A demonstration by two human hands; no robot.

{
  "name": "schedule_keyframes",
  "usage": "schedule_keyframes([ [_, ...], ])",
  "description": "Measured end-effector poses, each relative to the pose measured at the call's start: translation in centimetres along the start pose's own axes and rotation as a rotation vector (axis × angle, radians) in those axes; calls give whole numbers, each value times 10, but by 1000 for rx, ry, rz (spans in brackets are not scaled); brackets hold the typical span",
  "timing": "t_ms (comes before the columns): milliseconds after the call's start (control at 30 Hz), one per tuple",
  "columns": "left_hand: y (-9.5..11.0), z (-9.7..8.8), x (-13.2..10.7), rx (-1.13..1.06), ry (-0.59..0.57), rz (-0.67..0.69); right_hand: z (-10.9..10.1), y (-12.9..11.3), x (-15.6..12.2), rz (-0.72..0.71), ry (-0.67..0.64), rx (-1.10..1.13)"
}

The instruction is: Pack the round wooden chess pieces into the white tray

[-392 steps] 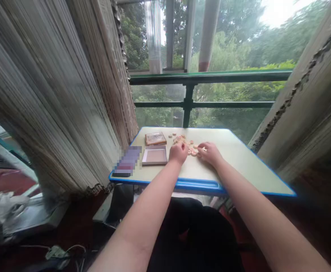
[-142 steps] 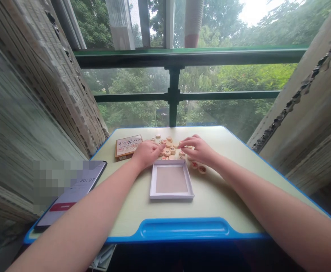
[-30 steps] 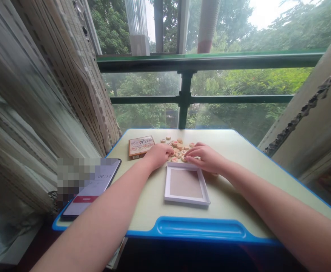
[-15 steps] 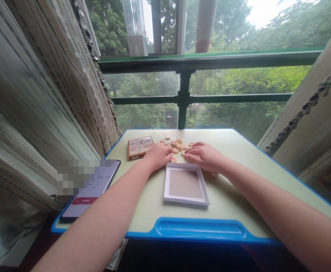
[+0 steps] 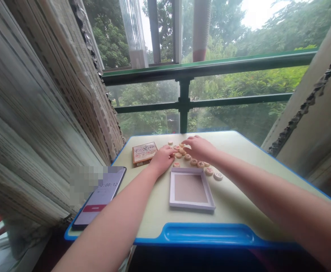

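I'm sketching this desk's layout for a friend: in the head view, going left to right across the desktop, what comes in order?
Black-framed smartphone → flat printed cardboard box → left hand → right hand → round wooden xiangqi piece

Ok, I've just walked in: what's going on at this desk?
A person has both bare hands among round wooden Chinese chess pieces on a desk by a window. The left hand rests at the edge of the pieces, and the right hand curves over them; neither clearly holds one. A shallow white tray sits just nearer the person than the pieces, a printed box lies to the left, and a phone shows a timer at 0:00:12.
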State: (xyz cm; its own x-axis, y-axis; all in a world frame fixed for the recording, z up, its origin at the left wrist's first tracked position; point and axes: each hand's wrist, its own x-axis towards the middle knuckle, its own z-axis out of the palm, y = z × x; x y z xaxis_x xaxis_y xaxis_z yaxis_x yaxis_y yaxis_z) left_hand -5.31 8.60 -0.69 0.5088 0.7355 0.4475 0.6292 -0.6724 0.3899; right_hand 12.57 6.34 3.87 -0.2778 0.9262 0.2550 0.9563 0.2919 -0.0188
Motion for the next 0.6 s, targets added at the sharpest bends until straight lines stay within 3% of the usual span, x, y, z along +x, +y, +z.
schedule_keyframes([
  [233,-2,6,1,-41,-2,53,24,-2,7,82,8,16],
  [400,-4,3,3,-123,-105,71,23,7,2,87,24,106],
  [600,-3,-6,-1,-93,-121,73,16,7,-11,-64,21,284],
])
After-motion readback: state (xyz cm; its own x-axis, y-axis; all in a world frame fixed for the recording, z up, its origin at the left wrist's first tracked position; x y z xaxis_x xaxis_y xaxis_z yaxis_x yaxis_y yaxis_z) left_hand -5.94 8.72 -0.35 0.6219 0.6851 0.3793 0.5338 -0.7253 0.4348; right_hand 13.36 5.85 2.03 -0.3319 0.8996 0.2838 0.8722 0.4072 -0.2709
